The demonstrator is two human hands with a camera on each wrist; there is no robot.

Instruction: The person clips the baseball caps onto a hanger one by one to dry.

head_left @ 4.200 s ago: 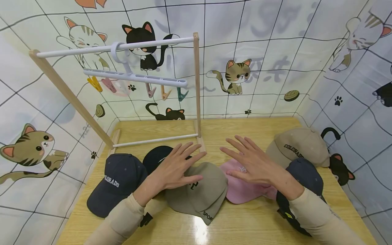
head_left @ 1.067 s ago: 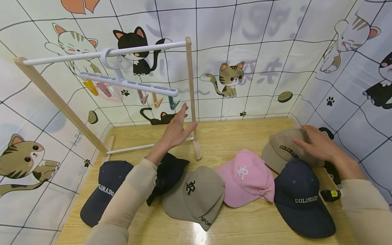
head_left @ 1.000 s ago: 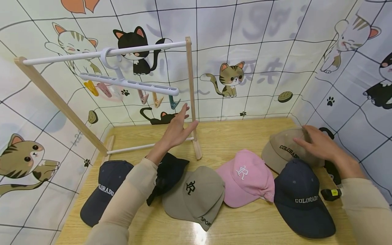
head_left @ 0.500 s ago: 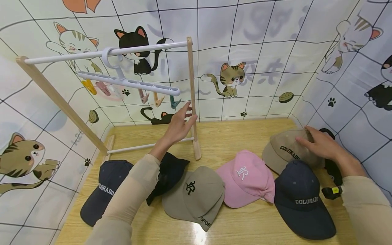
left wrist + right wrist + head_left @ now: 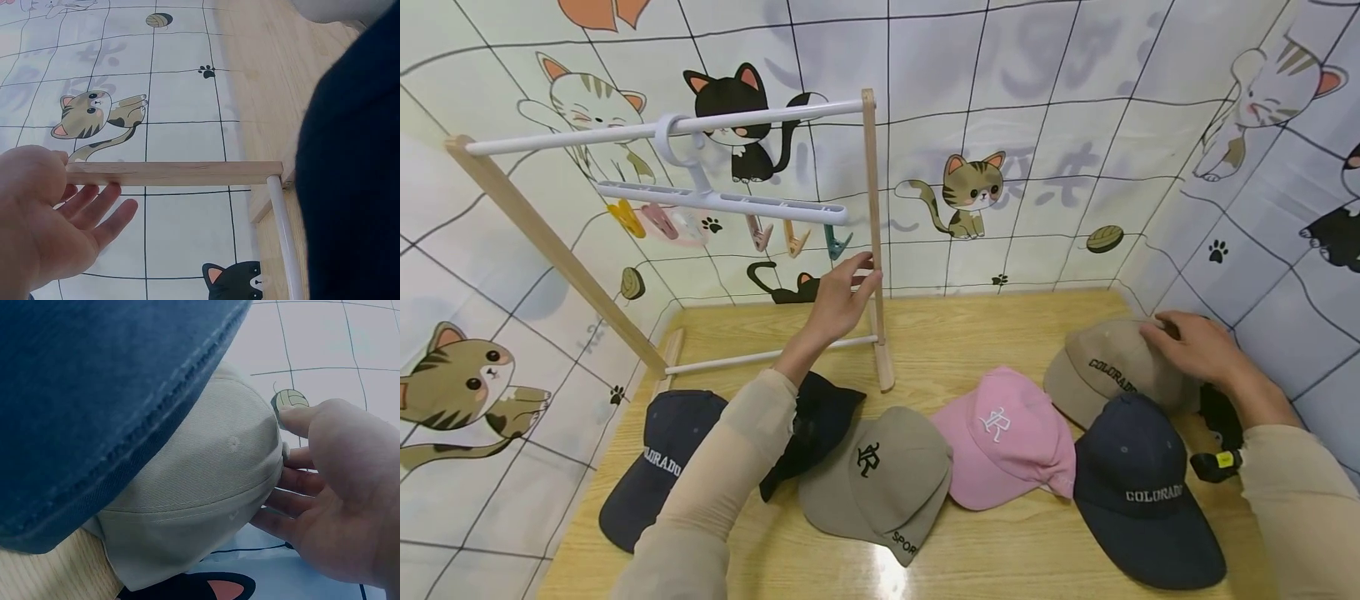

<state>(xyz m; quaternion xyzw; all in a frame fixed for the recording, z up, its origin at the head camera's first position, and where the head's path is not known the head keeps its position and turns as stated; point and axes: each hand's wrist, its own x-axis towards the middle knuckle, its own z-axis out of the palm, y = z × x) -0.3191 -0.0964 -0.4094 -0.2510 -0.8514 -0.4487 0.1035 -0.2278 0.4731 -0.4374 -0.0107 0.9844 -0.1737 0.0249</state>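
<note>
My left hand holds the upright wooden post at the right end of a rack. In the left wrist view, the post runs between the thumb and the fingers, with the outer fingers spread. At the far right, my right hand is at the top of a beige cap lettered COLORADO. The right wrist view has its fingers against the edge of the cap's crown, thumb apart from them and no cloth gathered between. A navy cap overlaps the beige one in front.
A pink cap, a khaki cap, a black cap and another navy cap lie on the wooden table. From the rack's top bar hangs a white hanger with several coloured clips.
Both hands first hovered over the caps, then went apart, left to the post and right to the beige cap. Lately the left fingers have closed on the post and the right thumb neared its fingers.
</note>
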